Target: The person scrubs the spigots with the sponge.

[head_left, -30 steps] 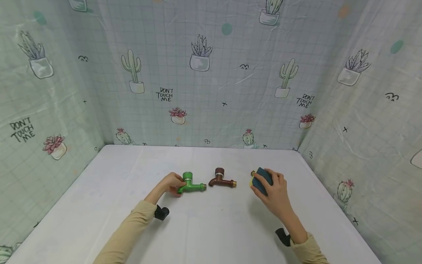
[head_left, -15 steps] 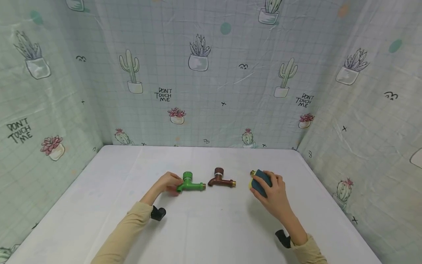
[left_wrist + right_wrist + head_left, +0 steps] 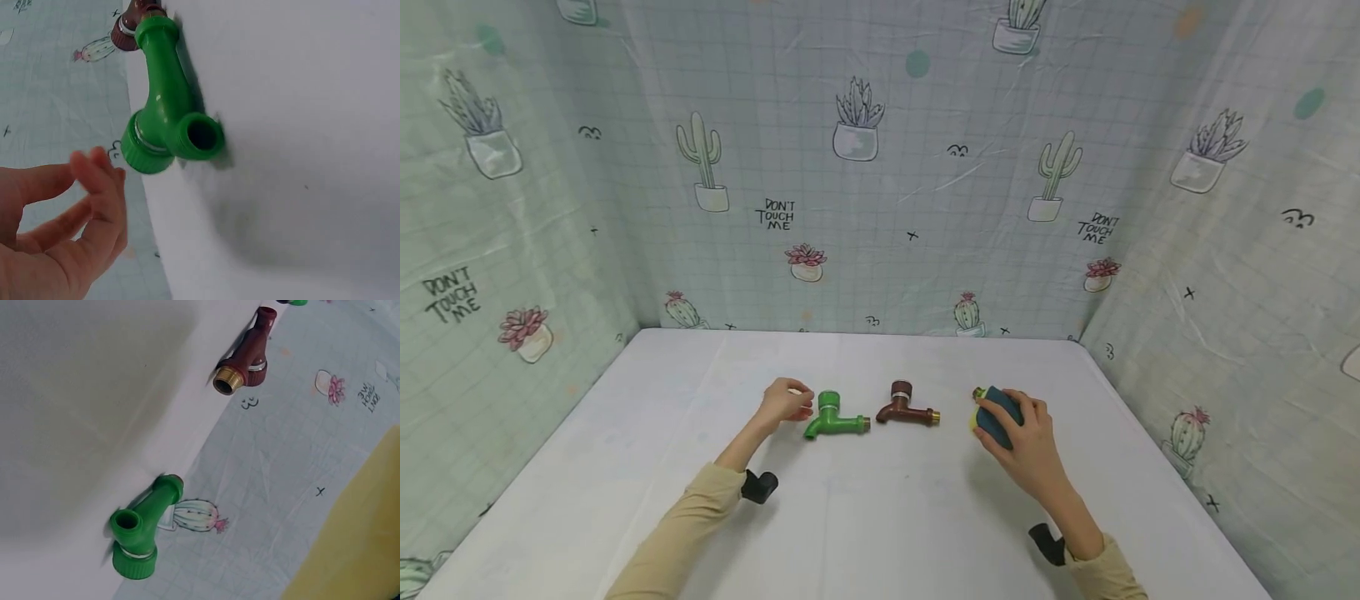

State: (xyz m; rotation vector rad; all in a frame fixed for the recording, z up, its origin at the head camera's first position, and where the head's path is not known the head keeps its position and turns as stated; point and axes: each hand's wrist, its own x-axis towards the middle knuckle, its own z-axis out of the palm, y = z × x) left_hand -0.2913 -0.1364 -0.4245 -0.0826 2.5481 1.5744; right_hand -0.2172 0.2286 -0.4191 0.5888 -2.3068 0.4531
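The right hand (image 3: 1030, 442) pinches the sponge (image 3: 998, 418) beside the other green tap (image 3: 147, 515), which the head view mostly hides. The left hand (image 3: 784, 402) holds nothing, its fingers loosely bent, near the green tap (image 3: 838, 425) on the table (image 3: 887, 517). I think a careless turn of the left wrist could tip this tap – the knob stands high – and push it into the brown tap (image 3: 906, 412). The green tap's long axis runs left to right, threaded end pointing right; the sponge's axis I cannot tell.
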